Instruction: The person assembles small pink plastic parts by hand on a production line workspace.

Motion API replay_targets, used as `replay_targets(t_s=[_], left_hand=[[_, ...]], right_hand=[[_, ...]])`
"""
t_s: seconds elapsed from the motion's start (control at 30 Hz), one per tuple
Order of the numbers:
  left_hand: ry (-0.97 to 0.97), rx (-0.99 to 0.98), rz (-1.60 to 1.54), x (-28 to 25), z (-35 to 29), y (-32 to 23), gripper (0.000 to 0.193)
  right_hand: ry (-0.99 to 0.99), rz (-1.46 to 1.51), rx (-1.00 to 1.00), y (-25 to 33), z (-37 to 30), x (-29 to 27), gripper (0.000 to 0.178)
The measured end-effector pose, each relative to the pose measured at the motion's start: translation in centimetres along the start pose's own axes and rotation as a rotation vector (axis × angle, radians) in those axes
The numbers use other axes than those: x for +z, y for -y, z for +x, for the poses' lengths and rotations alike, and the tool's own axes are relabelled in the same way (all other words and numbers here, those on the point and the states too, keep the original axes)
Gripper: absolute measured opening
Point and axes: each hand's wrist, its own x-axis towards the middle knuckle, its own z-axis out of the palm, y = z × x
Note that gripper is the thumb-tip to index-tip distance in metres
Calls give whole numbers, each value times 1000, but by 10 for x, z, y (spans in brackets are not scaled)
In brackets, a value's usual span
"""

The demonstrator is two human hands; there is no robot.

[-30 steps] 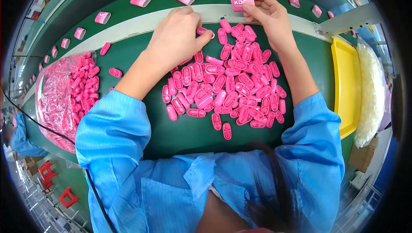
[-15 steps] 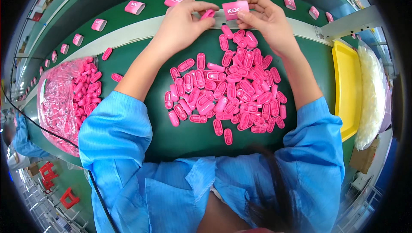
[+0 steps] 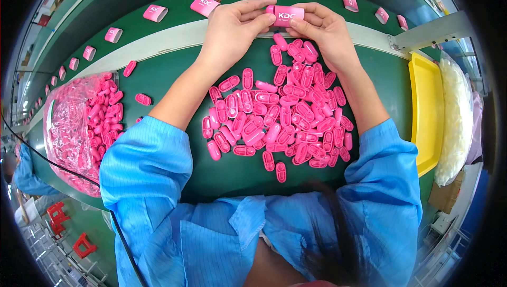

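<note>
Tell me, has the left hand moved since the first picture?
Yes. The left hand has moved to the right, nearer the grey metal bracket on the right side.

Brightly and evenly lit over the pile of pink plastic caps (image 3: 304, 110), seemingly from above, with small pale glints on the glossy shells. Streaked with white glare along the clear plastic bag (image 3: 66, 133) left of the pile. Dimmer, as in soft shadow, on the green worktop (image 3: 216, 177) nearer than the pile. Bowed into an arc by the fisheye lens at the white rail (image 3: 169, 39) beyond the pile. Soft around the dark hair (image 3: 340, 229) below the pile; black at the corners farthest from it.
</note>
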Motion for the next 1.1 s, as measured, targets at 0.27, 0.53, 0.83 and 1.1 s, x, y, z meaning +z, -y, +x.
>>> replay_targets(t_s=[0.27,0.53,0.83,1.1], left_hand=[[51,106,115,-8,0,6,33],[-197,413,636,23,-21,5,24],[-145,152,656,-10,38,-3,28],[-320,351,1048,-25,52,12,34]], right_hand=[[10,-67,-127,5,-3,3,31],[-37,-154,-114,6,-10,18,31],[-73,-453,-112,16,52,-3,31],[-284,-1262,-142,-8,96,-24,51]])
